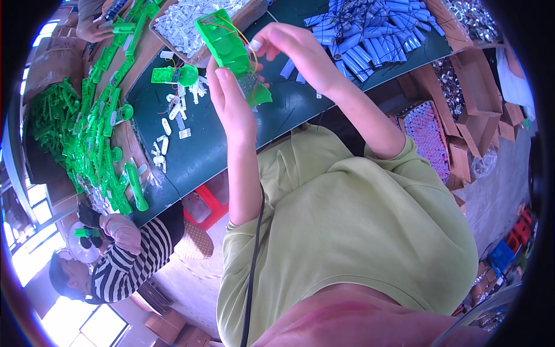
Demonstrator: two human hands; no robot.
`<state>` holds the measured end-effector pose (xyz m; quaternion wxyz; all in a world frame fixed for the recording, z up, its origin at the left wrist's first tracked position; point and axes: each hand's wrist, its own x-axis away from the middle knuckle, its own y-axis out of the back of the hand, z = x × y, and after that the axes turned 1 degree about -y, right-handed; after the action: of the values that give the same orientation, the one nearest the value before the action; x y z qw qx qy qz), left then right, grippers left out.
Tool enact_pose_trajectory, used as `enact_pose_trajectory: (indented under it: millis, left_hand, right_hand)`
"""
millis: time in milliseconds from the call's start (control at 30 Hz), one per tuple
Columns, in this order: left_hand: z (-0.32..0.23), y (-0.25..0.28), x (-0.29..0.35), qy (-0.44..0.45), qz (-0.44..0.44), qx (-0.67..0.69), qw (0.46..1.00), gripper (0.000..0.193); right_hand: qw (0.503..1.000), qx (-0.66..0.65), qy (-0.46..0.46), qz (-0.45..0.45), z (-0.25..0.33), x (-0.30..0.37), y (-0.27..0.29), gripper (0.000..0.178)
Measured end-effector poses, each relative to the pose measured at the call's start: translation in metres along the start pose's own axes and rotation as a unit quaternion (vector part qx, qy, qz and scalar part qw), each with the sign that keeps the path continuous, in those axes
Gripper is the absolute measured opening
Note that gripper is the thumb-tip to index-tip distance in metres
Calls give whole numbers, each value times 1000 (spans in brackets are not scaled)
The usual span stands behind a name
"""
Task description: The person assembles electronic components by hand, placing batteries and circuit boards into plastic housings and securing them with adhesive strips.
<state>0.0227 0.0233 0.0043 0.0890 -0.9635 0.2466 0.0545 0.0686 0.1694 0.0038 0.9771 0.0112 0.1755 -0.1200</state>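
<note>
My left hand (pixel 234 110) grips a bright green plastic housing (pixel 222 43), tilted above the table, with its hollow inside showing. Thin red and yellow wires (pixel 252 58) loop out of it, and a small circuit board (pixel 248 85) shows near its lower end. Beside the housing, the fingers of my right hand (pixel 295 52) are bent and pinched together close to the yellow wire; whatever is between them is hidden. Left of my hands lies another green housing (pixel 165 75) with a circuit board and wires. Small white plastic parts (pixel 165 127) are scattered near it.
Blue cylindrical cells (pixel 370 43) with black wires are heaped at the right of the dark green table (pixel 202 159). A box of white parts (pixel 191 26) stands behind. Green housings (pixel 95 139) pile up at left, near a co-worker in stripes (pixel 130 260). Open cartons (pixel 474 87) stand at right.
</note>
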Motion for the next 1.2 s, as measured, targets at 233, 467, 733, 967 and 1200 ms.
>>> enact_pose_trajectory:
  millis: [233, 467, 733, 967, 1200]
  left_hand:
    - [-6, -2, -4, 56, -19, 64, 996, 47]
    - [-5, 6, -14, 75, -30, 88, 993, 44]
    - [-6, 6, -10, 83, -26, 80, 993, 44]
    - [-4, 8, -8, 83, -18, 80, 993, 45]
    - [-4, 8, -7, 67, 1, 80, 995, 45]
  right_hand:
    - [995, -85, -51, -28, 0, 3, -2, 32]
    - [988, -143, -38, -55, -17, -7, 4, 30]
    - [996, -68, -50, -25, -5, -18, -8, 24]
    - [991, -113, -69, -29, -7, -16, -8, 23]
    - [991, -112, -62, -25, 0, -17, -13, 23]
